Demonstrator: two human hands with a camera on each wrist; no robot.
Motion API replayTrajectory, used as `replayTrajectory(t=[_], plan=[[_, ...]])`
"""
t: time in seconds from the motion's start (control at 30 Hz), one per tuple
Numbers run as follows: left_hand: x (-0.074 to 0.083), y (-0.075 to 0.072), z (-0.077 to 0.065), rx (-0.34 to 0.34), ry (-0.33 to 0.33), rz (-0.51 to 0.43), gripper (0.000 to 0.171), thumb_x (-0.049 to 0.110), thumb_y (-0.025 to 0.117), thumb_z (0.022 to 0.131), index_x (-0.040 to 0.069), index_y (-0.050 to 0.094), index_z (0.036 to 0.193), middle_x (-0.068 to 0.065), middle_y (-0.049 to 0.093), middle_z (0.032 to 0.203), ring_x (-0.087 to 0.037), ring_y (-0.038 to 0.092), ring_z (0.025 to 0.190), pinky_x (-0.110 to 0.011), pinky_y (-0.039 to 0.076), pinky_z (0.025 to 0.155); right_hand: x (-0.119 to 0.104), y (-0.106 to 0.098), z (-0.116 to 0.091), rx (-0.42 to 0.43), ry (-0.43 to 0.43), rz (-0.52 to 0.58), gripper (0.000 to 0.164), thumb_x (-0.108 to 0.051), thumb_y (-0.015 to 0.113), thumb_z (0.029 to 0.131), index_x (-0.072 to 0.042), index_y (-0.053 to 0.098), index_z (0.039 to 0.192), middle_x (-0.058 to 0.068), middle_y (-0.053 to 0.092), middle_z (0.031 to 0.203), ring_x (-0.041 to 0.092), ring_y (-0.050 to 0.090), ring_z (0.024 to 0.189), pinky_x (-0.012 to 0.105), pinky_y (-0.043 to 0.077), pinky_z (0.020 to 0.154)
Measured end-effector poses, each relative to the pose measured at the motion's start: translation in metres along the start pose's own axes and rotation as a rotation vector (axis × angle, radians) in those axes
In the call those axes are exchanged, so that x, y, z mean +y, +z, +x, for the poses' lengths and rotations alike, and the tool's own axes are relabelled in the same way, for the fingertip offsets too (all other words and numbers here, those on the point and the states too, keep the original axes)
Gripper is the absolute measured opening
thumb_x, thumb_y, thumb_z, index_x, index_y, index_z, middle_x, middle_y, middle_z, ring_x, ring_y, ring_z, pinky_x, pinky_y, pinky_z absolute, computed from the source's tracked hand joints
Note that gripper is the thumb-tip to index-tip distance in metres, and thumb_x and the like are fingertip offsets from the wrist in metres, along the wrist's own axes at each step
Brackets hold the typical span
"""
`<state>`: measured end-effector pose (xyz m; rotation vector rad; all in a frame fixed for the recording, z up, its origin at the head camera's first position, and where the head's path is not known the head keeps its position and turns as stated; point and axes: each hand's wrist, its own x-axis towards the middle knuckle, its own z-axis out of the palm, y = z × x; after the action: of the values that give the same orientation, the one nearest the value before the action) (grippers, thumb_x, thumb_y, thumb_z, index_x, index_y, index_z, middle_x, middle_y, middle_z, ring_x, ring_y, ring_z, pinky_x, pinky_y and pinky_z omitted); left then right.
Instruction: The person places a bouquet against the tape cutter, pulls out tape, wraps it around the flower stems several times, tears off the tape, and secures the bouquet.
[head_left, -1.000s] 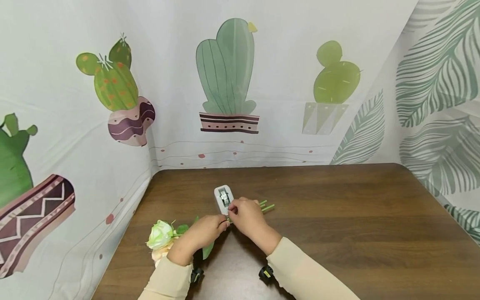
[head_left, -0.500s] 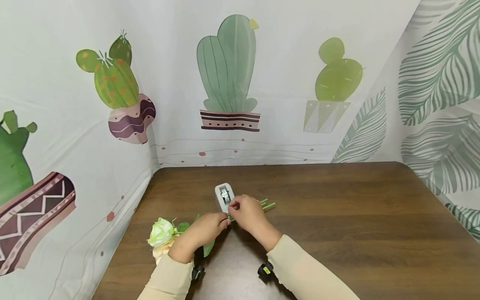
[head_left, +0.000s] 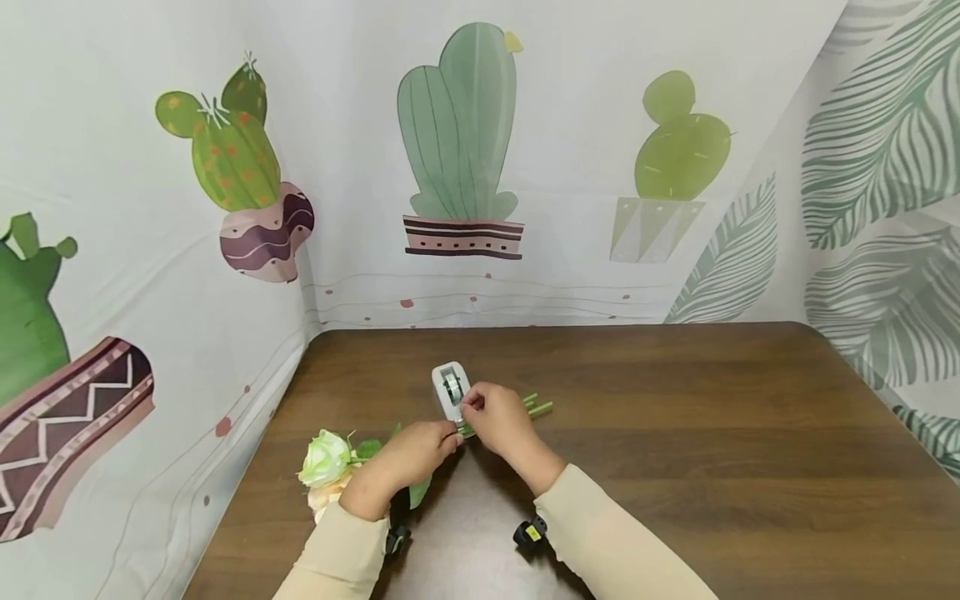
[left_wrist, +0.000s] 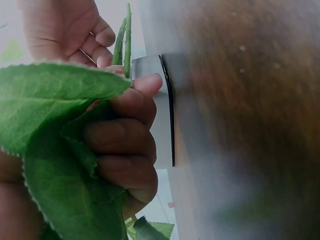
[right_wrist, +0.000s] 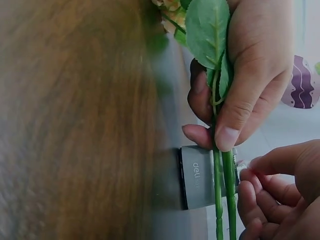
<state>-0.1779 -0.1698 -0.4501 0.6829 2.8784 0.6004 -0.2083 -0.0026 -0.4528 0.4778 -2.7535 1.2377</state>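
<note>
Drawing off tape, I judge, at the tape dispenser.
I see the left hand gripping flower stems, white-green rose at its nine o'clock, dispenser at one; the right hand seemingly pinches the tape. Next, I'd say, calls for a steady pull clear of the crossing stems.

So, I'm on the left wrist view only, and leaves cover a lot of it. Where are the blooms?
Observer: In the head view, a white-green rose and a peach bloom lie left of the left hand.
Operator: And the left thumb?
Observer: The right wrist view shows it against the stems.
Operator: Any lettering on the dispenser?
Observer: Yes, "deli", on the side that the right wrist view shows.
</note>
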Motion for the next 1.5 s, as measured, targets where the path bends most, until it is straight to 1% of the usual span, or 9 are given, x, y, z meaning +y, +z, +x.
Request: replayTrajectory(t=[0.23, 0.5, 0.57, 0.73, 0.77, 0.9, 1.07, 1.3, 1.5], plan=[[0.0, -0.001, 0.001, -0.002, 0.0, 0.013, 0.026, 0.016, 0.056, 0.103, 0.014, 0.055, 0.078, 0.001, 0.051, 0.067, -0.016, 0.052, 0.068, -0.037, 0.046, 0.066, 0.001, -0.002, -0.001, 0.003, 0.016, 0.051, 0.006, -0.016, 0.068, 0.094, -0.014, 0.07, 0.09, 0.001, 0.071, 0.088, 0.014, 0.065, 0.082, 0.029, 0.052, 0.075], [-0.002, 0.003, -0.001, 0.0, -0.001, 0.008, 0.026, 0.016, 0.056, 0.103, 0.014, 0.054, 0.077, 0.002, 0.05, 0.067, -0.016, 0.05, 0.068, -0.036, 0.045, 0.065, 0.005, 0.001, -0.002, 0.003, 0.056, 0.147, 0.006, -0.016, 0.069, 0.093, -0.012, 0.071, 0.089, 0.001, 0.071, 0.084, 0.01, 0.06, 0.075, 0.029, 0.05, 0.071], [-0.002, 0.003, -0.001, 0.0, -0.005, 0.005, 0.026, 0.017, 0.056, 0.103, 0.014, 0.054, 0.077, 0.002, 0.05, 0.067, -0.016, 0.05, 0.067, -0.036, 0.044, 0.064, 0.007, 0.002, -0.002, -0.006, 0.073, 0.169, 0.009, -0.014, 0.069, 0.092, -0.009, 0.07, 0.099, 0.002, 0.071, 0.084, 0.009, 0.059, 0.072, 0.029, 0.05, 0.068], [0.001, 0.003, -0.002, 0.003, -0.017, -0.004, 0.025, 0.017, 0.056, 0.103, 0.014, 0.055, 0.078, 0.001, 0.053, 0.068, -0.016, 0.051, 0.068, -0.036, 0.045, 0.064, 0.01, 0.001, -0.004, -0.032, 0.097, 0.237, 0.04, -0.009, 0.067, 0.09, -0.004, 0.058, 0.129, 0.005, 0.071, 0.083, 0.01, 0.057, 0.065, 0.027, 0.047, 0.061], [0.001, 0.002, -0.002, 0.003, -0.021, -0.007, 0.025, 0.017, 0.056, 0.103, 0.014, 0.055, 0.078, 0.001, 0.053, 0.068, -0.016, 0.051, 0.068, -0.036, 0.044, 0.064, 0.01, 0.0, -0.004, -0.037, 0.104, 0.257, 0.04, -0.008, 0.066, 0.09, -0.005, 0.058, 0.129, 0.005, 0.07, 0.083, 0.01, 0.057, 0.064, 0.027, 0.047, 0.06], [0.002, 0.003, -0.002, 0.0, -0.038, -0.017, 0.026, 0.017, 0.055, 0.104, 0.014, 0.055, 0.077, 0.002, 0.051, 0.067, -0.015, 0.05, 0.067, -0.034, 0.043, 0.063, 0.009, 0.002, -0.006, -0.046, 0.144, 0.359, 0.033, -0.003, 0.064, 0.091, -0.006, 0.059, 0.124, 0.007, 0.067, 0.082, 0.012, 0.056, 0.061, 0.027, 0.046, 0.057], [0.003, 0.003, -0.002, 0.009, -0.049, -0.015, 0.027, 0.017, 0.054, 0.104, 0.015, 0.054, 0.077, 0.003, 0.049, 0.066, -0.014, 0.049, 0.066, -0.033, 0.042, 0.063, 0.007, 0.006, -0.009, -0.027, 0.179, 0.486, 0.023, 0.003, 0.061, 0.091, -0.002, 0.06, 0.113, 0.009, 0.062, 0.079, 0.013, 0.052, 0.055, 0.026, 0.044, 0.052], [0.003, 0.003, -0.001, 0.018, -0.054, -0.014, 0.027, 0.017, 0.054, 0.104, 0.015, 0.054, 0.077, 0.004, 0.048, 0.066, -0.014, 0.048, 0.066, -0.033, 0.042, 0.063, 0.008, 0.009, -0.011, -0.009, 0.196, 0.548, 0.016, 0.004, 0.062, 0.089, 0.001, 0.059, 0.104, 0.006, 0.059, 0.078, 0.013, 0.051, 0.056, 0.024, 0.046, 0.053], [0.003, 0.001, 0.001, 0.023, -0.057, 0.0, 0.027, 0.018, 0.055, 0.104, 0.016, 0.054, 0.077, 0.004, 0.049, 0.066, -0.014, 0.049, 0.067, -0.034, 0.044, 0.064, 0.007, 0.009, -0.014, -0.001, 0.199, 0.581, 0.01, 0.003, 0.064, 0.089, 0.0, 0.059, 0.096, 0.002, 0.056, 0.075, 0.012, 0.052, 0.057, 0.022, 0.045, 0.053]])
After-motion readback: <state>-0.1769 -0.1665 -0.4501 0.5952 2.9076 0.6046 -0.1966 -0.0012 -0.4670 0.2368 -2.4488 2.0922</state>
